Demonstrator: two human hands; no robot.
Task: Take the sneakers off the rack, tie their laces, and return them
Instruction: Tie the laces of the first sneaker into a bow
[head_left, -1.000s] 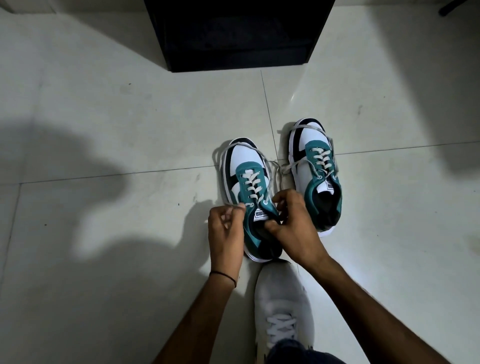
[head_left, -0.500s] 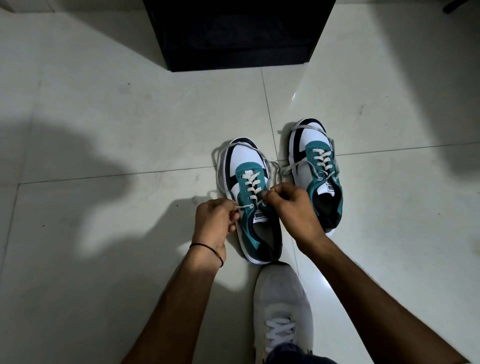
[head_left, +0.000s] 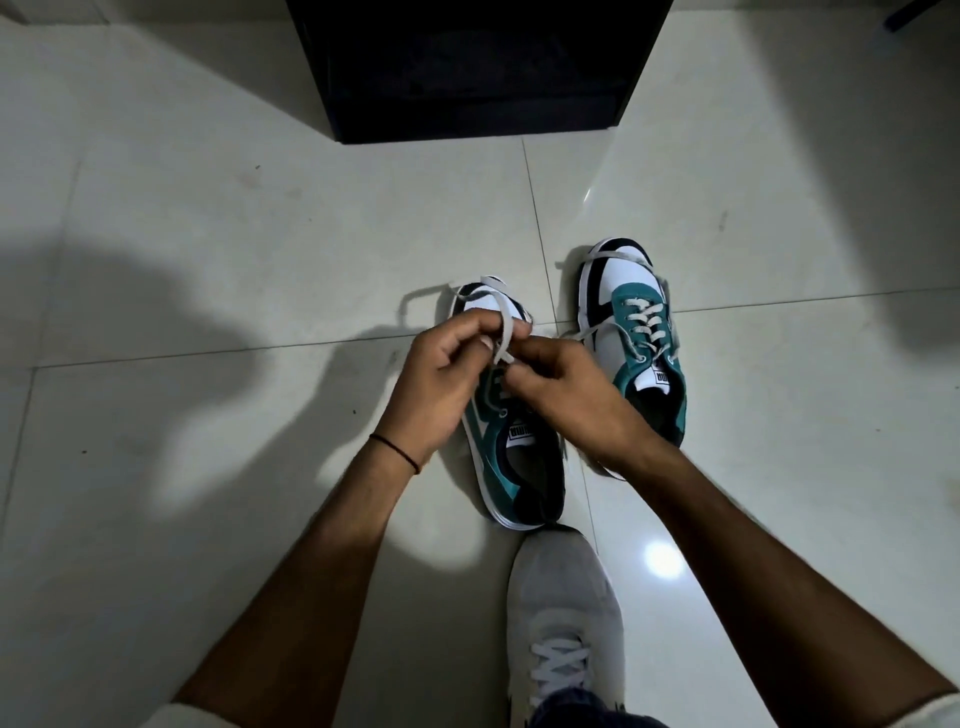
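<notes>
Head view: your left hand (head_left: 441, 379) and right hand (head_left: 566, 395) meet over the left shoe (head_left: 511, 447), which stands on the floor (head_left: 208, 260) just past the toe of your own grey shoe (head_left: 563, 613). Both hands pinch its lace (head_left: 501, 332) between fingertips, fingers curled narrow, the flat white strand crossing between them at the shoe's 12 o'clock end. Whether a knot has formed under your fingers is hidden.

The risks, as I judge them: the lace is flat and looks smooth, so a loose pinch could let a strand slip and undo the crossing. One length loops out over the toe onto the floor at 11 o'clock; pull unevenly and you may end with one short tail. The shoe is free on glossy tile, so a hard upward tug could lift or skid it toward the right shoe (head_left: 636, 343).

That right shoe stands at 2 o'clock from the left one, apart from it, its laces slack and untied, one strand draped over the toe. Both have teal fabric panels, white and black smooth toe panels, white rubber soles. The rack (head_left: 467, 67) is a dark boxy shape at 12 o'clock, well apart; its inside is too dim to read.
</notes>
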